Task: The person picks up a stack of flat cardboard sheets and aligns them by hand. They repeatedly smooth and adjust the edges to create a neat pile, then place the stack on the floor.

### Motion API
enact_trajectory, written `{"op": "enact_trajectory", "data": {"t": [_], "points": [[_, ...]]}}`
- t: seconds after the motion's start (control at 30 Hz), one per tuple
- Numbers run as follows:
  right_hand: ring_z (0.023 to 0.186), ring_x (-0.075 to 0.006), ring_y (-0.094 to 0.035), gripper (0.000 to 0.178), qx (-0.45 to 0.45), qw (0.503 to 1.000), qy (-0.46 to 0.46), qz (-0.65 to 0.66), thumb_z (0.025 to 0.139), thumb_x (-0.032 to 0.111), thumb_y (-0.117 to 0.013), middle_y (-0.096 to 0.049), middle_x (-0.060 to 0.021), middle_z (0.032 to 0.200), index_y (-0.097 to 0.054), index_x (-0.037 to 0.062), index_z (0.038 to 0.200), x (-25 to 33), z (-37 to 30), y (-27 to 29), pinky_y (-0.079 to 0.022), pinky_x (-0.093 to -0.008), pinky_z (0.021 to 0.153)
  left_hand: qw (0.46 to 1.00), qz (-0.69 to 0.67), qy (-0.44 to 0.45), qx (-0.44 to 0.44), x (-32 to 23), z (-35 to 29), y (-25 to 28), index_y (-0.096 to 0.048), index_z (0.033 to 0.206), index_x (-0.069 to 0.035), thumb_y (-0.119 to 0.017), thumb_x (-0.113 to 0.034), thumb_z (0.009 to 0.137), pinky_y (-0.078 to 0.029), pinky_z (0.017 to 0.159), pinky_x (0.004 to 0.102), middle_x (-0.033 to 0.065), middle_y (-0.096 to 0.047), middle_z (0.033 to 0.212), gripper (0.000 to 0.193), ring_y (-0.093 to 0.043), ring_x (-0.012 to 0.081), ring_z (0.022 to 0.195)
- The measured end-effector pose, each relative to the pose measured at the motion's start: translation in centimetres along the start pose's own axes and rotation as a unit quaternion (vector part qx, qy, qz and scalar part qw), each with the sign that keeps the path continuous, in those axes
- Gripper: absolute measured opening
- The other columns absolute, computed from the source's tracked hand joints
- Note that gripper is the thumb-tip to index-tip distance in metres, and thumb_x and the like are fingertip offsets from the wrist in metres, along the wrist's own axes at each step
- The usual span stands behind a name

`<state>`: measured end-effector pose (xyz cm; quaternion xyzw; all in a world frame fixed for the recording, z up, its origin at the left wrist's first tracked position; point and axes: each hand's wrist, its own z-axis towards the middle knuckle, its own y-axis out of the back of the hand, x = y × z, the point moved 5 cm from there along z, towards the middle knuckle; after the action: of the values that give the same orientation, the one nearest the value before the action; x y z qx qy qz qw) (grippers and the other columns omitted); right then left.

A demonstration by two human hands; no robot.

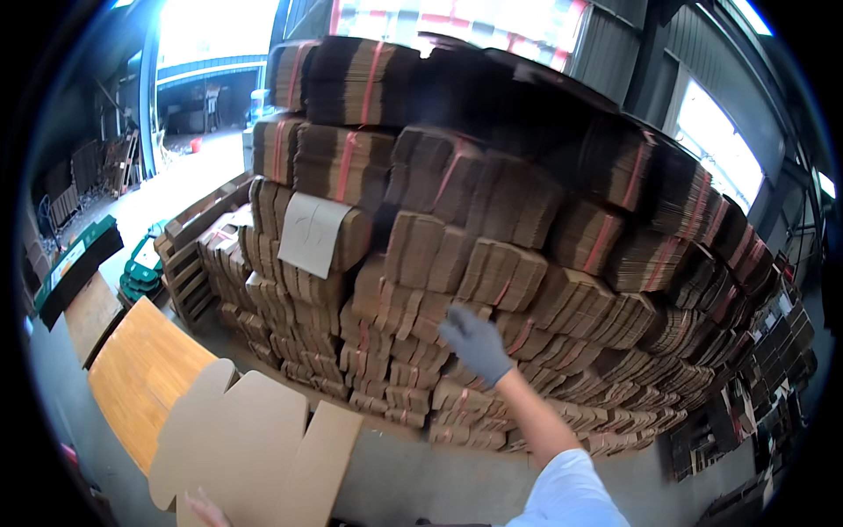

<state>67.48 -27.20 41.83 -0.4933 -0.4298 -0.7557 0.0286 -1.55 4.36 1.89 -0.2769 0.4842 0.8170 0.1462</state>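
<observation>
One large flat sheet of cardboard (255, 439), cut with rounded and straight flaps, lies under the fingers of my left hand (204, 508) at the lower edge of my view. The sheet covers the near end of the wooden worktop (145, 364), leaving the far end and far corners bare, and its straight flap runs out past the right edge. I suppose my left hand is there to steady it, but too little of that hand shows: I cannot tell whether it pinches the cardboard or just lies on it.

My gloved right hand (477, 344) is out in front of the tall stack of cardboard bundles (421, 250), its fingers loosely spread with nothing visible between them. The nearest bundles lie just beyond the fingertips; blur hides whether I touch any. The sheet is well apart from this hand, down to its left.

Pink straps (347, 162) run round many of the bundles, likely so the loose pieces stay together and can sit in layers. A white sheet of paper (312, 233) hangs on the stack's left part, facing outward, probably to be read as a label.
</observation>
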Motion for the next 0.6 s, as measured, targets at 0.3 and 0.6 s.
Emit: {"op": "enact_trajectory", "data": {"t": [0.3, 0.6], "points": [[0.097, -0.0381, -0.072, 0.122, -0.308, 0.806, 0.158, 0.481, 0.084, 0.088, -0.052, -0.057, -0.0298, 0.122, -0.017, -0.0034, 0.157, 11.2, 3.5, 39.9, -0.068, -0.0507, 0.072, 0.824, -0.426, -0.012, 0.374, -34.5, -13.6, -2.2, -0.054, 0.14, 0.005, -0.058, -0.024, 0.107, -0.044, 0.111, 0.0369, 0.0167, -0.06, 0.138, 0.044, -0.057, 0.025, 0.127], [0.119, -0.0533, -0.058, 0.062, -0.286, 0.806, 0.16, 0.493, 0.104, 0.042, -0.055, -0.047, -0.0288, 0.136, -0.034, 0.0019, 0.147, 13.9, 5.4, 46.1, -0.065, -0.0641, 0.083, 0.624, -0.569, -0.229, 0.484, -73.4, -8.6, 10.8, -0.058, 0.141, -0.002, -0.054, -0.041, 0.109, -0.048, 0.096, 0.0312, 0.0097, -0.069, 0.13, 0.051, -0.065, 0.0185, 0.12]]}}
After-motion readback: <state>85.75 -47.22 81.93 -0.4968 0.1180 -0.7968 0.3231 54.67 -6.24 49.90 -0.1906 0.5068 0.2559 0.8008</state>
